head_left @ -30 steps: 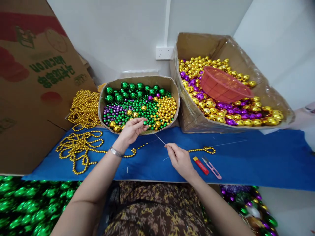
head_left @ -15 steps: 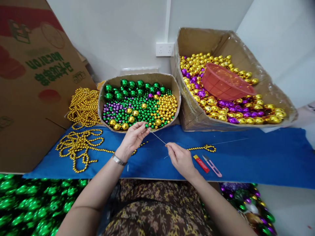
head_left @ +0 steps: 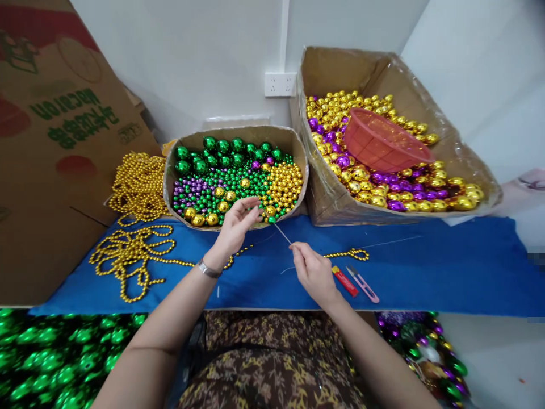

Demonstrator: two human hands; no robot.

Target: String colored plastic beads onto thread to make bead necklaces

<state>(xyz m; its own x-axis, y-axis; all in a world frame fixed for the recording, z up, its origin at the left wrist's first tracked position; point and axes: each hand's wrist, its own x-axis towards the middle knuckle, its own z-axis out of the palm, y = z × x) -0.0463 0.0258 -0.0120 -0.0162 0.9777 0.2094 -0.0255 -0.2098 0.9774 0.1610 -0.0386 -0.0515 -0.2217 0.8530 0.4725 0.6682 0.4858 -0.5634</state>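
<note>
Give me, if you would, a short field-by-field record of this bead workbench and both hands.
Right hand: pinches a thin needle with a green bead at its tip
Left hand: over the bead tray's front rim, fingertips by the needle's tip; grip unclear
Tray contents: green, purple and gold beads
Big box: gold and purple balls, red basket
Blue cloth: gold bead strands, red cutter, pink snips
</note>
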